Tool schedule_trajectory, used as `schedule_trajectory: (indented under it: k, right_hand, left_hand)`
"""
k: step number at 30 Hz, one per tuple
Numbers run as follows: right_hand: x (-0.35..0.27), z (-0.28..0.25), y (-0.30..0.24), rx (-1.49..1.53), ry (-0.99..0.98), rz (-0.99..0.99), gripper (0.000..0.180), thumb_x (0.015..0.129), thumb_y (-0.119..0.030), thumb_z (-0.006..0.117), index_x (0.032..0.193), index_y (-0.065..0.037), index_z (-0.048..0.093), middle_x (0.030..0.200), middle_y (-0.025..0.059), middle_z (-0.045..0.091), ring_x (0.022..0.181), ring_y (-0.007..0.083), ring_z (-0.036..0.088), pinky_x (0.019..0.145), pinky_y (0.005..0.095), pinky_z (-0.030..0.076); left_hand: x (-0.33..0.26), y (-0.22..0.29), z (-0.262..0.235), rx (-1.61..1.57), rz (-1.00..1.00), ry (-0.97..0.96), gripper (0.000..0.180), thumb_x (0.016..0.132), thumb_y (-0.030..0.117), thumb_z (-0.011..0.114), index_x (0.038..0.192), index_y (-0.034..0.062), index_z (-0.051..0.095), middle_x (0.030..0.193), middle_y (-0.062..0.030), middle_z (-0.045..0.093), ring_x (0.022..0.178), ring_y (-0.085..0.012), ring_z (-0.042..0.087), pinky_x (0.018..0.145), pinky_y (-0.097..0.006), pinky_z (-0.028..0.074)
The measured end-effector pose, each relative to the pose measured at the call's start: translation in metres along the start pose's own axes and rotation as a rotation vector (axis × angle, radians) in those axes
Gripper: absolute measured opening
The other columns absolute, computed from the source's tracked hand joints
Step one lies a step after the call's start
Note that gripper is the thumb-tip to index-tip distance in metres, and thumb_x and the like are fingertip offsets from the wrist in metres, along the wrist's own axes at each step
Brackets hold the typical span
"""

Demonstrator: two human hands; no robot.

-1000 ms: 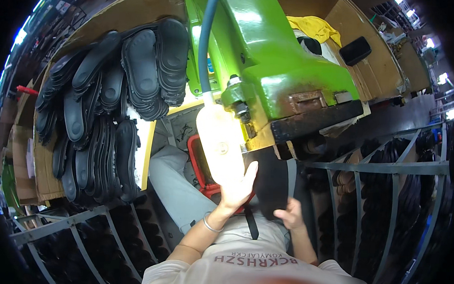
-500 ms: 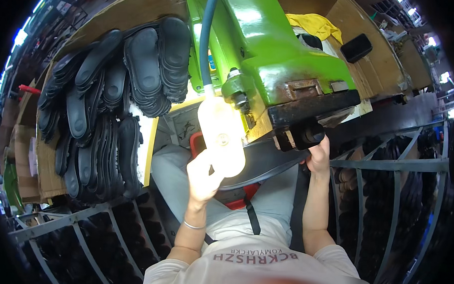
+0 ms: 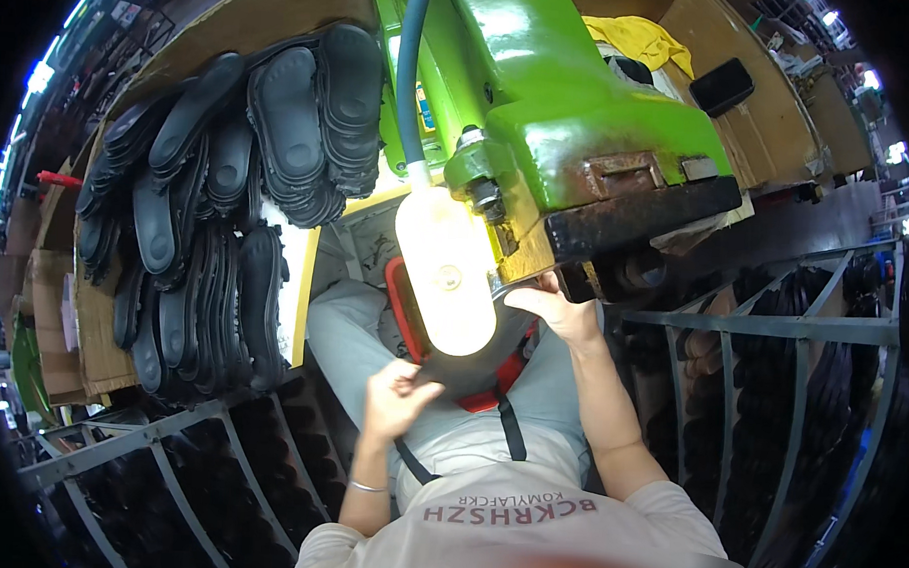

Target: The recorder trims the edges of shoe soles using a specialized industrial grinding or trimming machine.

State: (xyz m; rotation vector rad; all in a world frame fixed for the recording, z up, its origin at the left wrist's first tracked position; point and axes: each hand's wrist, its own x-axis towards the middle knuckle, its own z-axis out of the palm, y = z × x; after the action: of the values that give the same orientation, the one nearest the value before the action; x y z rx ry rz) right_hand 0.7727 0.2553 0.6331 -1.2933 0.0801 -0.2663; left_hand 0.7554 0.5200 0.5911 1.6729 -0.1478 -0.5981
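Observation:
I sit under a green machine (image 3: 580, 118) whose dark metal foot (image 3: 637, 215) juts out above my lap. A bright lit lamp (image 3: 445, 274) hangs in front of it. Both hands hold a black shoe sole (image 3: 476, 373) just below the lamp. My left hand (image 3: 395, 397) grips its near end. My right hand (image 3: 559, 310) holds its far end up against the underside of the machine foot. The lamp hides the middle of the sole.
Several black soles (image 3: 217, 196) lie stacked on a cardboard-covered bench to the left. A red frame (image 3: 396, 287) sits between my knees. Metal racks (image 3: 773, 325) filled with dark soles stand right and lower left. A blue hose (image 3: 410, 72) runs down to the lamp.
My right hand rose from my lap to the machine, then came in under its foot. My left hand dropped from beside the lamp to the sole's near end.

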Motion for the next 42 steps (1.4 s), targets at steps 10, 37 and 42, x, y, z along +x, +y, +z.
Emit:
schedule_trajectory:
  k: [10,37,42]
  right_hand:
    - [-0.024,-0.041,-0.060,-0.569,0.163,-0.151,0.035,0.072,-0.004,0.074,0.104,-0.002,0.060,0.081,0.0014,0.060,0.066,0.0074,0.056,0.055,0.0175,0.044]
    - [0.063,-0.041,-0.005,0.640,0.568,0.003,0.058,0.091,-0.013,0.056,0.135,0.002,0.022,0.106,0.0215,0.053,0.091,0.0274,0.061,0.073,0.0362,0.054]
    - [0.098,-0.054,-0.007,-0.917,0.856,-0.615,0.049,0.072,-0.019,0.071,0.112,0.000,0.051,0.104,0.0168,0.049,0.095,0.0297,0.050,0.081,0.0387,0.042]
  left_hand:
    - [0.038,-0.001,0.056,0.100,0.260,-0.169,0.024,0.075,0.010,0.075,0.094,-0.0005,0.065,0.070,-0.0064,0.062,0.057,-0.0079,0.053,0.054,-0.025,0.046]
    - [0.146,0.097,-0.069,-0.017,0.680,0.865,0.027,0.090,0.006,0.056,0.114,-0.0055,0.051,0.103,-0.0134,0.058,0.087,-0.0198,0.060,0.082,-0.030,0.051]
    - [0.177,0.048,-0.070,-0.394,1.061,0.085,0.053,0.097,0.024,0.036,0.144,0.0031,0.023,0.147,-0.0146,0.028,0.136,-0.0261,0.026,0.115,-0.037,0.015]
